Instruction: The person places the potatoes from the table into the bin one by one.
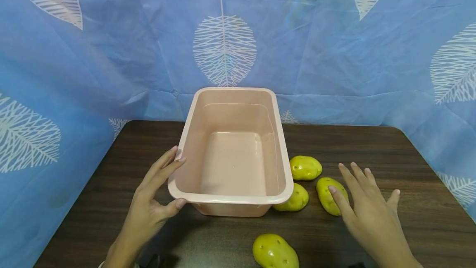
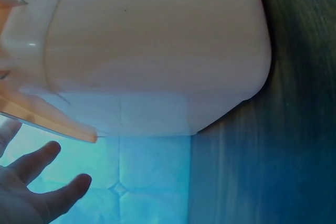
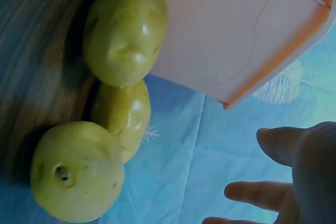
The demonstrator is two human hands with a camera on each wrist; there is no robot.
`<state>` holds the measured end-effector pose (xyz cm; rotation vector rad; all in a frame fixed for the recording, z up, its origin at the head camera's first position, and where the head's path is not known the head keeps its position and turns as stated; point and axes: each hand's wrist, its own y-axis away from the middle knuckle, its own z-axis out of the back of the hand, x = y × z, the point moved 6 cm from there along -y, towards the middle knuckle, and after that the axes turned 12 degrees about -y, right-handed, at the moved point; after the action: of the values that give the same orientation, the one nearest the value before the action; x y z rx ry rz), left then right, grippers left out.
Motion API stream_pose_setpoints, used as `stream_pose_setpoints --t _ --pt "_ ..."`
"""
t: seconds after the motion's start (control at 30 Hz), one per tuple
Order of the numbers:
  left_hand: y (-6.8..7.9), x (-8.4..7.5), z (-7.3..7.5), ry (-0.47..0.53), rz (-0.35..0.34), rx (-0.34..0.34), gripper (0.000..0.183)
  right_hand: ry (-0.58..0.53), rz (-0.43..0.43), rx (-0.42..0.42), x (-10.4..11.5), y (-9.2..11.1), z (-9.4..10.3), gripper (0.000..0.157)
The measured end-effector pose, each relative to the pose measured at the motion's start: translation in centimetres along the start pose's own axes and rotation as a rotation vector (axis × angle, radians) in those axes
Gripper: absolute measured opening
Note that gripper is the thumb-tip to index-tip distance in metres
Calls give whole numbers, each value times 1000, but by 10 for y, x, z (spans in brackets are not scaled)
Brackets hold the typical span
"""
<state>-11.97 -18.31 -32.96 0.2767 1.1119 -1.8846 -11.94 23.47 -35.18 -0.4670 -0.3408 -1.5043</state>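
Note:
A pale pink plastic basin [image 1: 233, 164] with no contents stands in the middle of the table. At its near left corner is my left hand [image 1: 148, 204], fingers spread and fingertips right at the rim; the left wrist view shows these fingers [image 2: 39, 163] beside the basin's edge. My right hand [image 1: 372, 214] hovers palm down with spread fingers, holding nothing. Its thumb overlaps a yellow-green potato [image 1: 332, 196] in the head view. Two more potatoes lie by the basin's right side, one farther back [image 1: 305, 168] and one partly under the rim [image 1: 293, 199].
Another potato [image 1: 275, 251] lies at the front of the dark wooden table [image 1: 372, 144], below the basin. A blue cloth [image 1: 148, 44] with white leaf prints hangs behind the table and along both sides.

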Motion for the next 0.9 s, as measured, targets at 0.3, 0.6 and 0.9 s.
stream_pose_setpoints --t 0.3,0.6,0.9 --pt "5 6 -8 197 -77 -95 65 -41 12 -34 -10 2 -5 68" --pt "8 5 -15 315 -65 -113 65 -83 -7 -20 -20 -1 -10 71" --pt "10 8 -17 322 -34 -120 65 -81 -16 -17 -28 -1 -12 75"
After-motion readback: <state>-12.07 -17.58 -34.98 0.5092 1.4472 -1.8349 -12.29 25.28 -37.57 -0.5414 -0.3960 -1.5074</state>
